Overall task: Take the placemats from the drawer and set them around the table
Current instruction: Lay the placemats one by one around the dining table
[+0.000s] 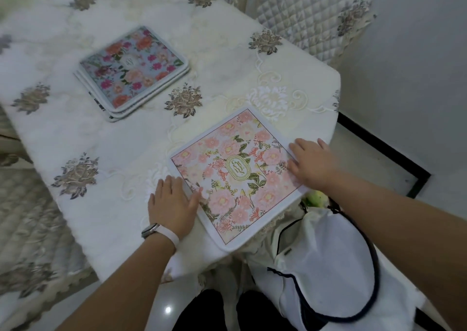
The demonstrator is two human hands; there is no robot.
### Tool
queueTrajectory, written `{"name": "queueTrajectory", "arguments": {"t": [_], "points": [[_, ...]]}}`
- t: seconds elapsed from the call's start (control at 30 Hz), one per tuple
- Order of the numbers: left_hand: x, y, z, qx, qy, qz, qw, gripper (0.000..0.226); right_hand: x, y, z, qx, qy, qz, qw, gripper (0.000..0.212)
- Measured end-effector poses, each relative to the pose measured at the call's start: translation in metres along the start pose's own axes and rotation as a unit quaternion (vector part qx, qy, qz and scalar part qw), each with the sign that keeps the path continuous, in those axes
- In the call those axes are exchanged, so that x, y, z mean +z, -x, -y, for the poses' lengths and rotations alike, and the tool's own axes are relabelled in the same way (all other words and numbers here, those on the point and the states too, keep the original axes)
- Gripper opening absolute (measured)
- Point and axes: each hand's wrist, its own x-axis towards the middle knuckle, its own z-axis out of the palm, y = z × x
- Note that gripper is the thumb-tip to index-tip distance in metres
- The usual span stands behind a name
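A pink floral placemat (235, 176) lies flat at the near right corner of the table (101, 138), one corner jutting over the table's edge. My left hand (171, 201) rests flat on the mat's left edge, fingers straight, a watch on the wrist. My right hand (312, 162) presses flat on the mat's right corner. A stack of blue floral placemats (132, 74) sits farther back, left of centre, apart from both hands.
The table wears a white embroidered cloth with grey-brown flowers. Quilted chair covers stand at the back right (305, 14) and at the left (27, 217). A white garment with dark trim (328, 262) hangs below the near table edge. A grey wall rises at right.
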Motion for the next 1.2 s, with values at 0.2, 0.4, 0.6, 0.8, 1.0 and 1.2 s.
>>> {"name": "queueTrajectory", "arguments": {"t": [0.2, 0.4, 0.6, 0.8, 1.0, 1.2], "points": [[-0.053, 0.033, 0.005, 0.027, 0.052, -0.030, 0.998, 0.065, -0.052, 0.004, 0.053, -0.074, -0.069, -0.026, 0.995, 0.044], [-0.102, 0.044, 0.010, 0.089, 0.038, -0.094, 0.991, 0.064, -0.102, 0.001, 0.127, -0.157, -0.101, -0.059, 0.981, 0.049], [-0.136, 0.055, 0.050, 0.074, -0.002, -0.133, 0.988, 0.062, -0.128, 0.005, 0.189, -0.224, -0.077, -0.081, 0.968, 0.050], [-0.154, 0.078, 0.112, 0.050, -0.004, -0.154, 0.987, 0.059, -0.137, 0.012, 0.255, -0.271, -0.052, -0.087, 0.957, 0.053], [-0.165, 0.114, 0.190, 0.023, 0.012, -0.184, 0.983, 0.057, -0.125, 0.029, 0.341, -0.323, 0.009, -0.086, 0.943, 0.053], [-0.177, 0.162, 0.308, -0.004, 0.014, -0.195, 0.981, 0.057, -0.110, 0.063, 0.465, -0.335, 0.040, -0.091, 0.937, 0.056]]}}
